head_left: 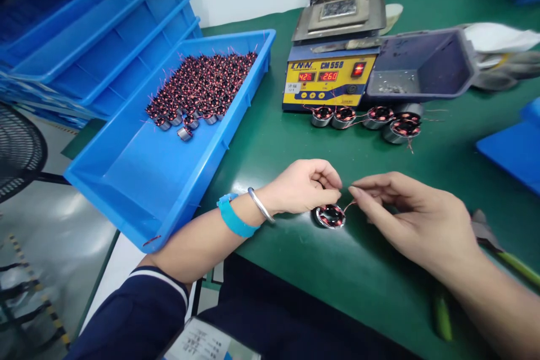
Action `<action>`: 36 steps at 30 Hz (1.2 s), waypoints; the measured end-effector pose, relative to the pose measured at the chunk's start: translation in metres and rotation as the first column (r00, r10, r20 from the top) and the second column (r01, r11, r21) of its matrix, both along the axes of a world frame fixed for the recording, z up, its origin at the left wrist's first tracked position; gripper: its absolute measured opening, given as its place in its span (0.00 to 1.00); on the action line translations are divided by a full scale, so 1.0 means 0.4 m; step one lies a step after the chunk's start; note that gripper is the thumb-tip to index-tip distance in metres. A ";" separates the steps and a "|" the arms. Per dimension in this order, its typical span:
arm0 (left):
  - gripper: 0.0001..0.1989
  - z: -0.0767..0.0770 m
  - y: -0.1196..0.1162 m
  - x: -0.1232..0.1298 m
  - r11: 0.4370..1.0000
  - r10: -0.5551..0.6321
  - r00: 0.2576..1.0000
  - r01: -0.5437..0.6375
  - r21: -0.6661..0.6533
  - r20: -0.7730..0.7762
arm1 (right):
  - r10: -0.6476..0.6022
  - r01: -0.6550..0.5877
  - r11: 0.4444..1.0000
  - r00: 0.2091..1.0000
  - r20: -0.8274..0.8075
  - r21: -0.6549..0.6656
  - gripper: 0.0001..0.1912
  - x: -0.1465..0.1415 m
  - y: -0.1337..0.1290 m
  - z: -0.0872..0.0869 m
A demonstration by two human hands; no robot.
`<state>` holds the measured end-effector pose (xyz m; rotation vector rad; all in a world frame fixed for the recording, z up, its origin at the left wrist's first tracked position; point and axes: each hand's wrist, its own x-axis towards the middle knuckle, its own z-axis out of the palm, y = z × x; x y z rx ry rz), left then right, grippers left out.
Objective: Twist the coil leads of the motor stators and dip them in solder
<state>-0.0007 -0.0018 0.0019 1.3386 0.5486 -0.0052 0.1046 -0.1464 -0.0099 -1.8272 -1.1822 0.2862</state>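
A wire-wound motor stator (330,216) with a metal rim, black core and copper windings lies on the green table. My left hand (306,187) is at its upper left edge, fingers curled and thumb bent in; whatever they pinch is hidden. From the stator's right side a thin copper wire (350,205) runs up to my right hand (411,216), whose thumb and forefinger are closed on it. Other wound stators (322,116) stand in a row farther back, their wire ends sticking out.
A blue tray (139,174) at left holds many stators. Behind the row stands a yellow-fronted solder pot (329,79) with lit displays, beside a grey bin (422,62). Green-handled cutters (489,233) lie near my right wrist. Stacked blue trays (126,17) stand far left.
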 end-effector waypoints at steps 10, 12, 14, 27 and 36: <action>0.14 -0.004 0.013 -0.007 0.986 -0.161 0.987 0.162 -0.049 0.026 | -0.033 0.013 0.997 0.968 -0.248 -0.080 0.27 0.033 0.004 0.011; 0.16 -0.005 0.011 -0.007 0.993 -0.110 0.994 0.111 -0.050 0.013 | -0.047 0.021 0.996 0.952 -0.303 -0.087 0.31 0.049 -0.001 0.026; 0.20 -0.006 0.008 -0.006 0.997 -0.063 0.998 0.063 -0.044 0.009 | -0.028 -0.011 0.995 0.927 -0.373 -0.103 0.33 0.062 -0.009 0.034; 0.08 0.028 -0.010 0.007 0.998 -0.061 0.994 0.060 -0.013 -0.090 | -0.008 0.006 1.000 0.969 -0.248 -0.009 0.14 0.030 -0.005 0.008; 0.07 0.026 -0.010 0.006 0.997 -0.047 0.996 0.042 -0.063 -0.074 | -0.019 0.030 0.998 0.975 -0.222 0.049 0.08 0.013 0.002 0.007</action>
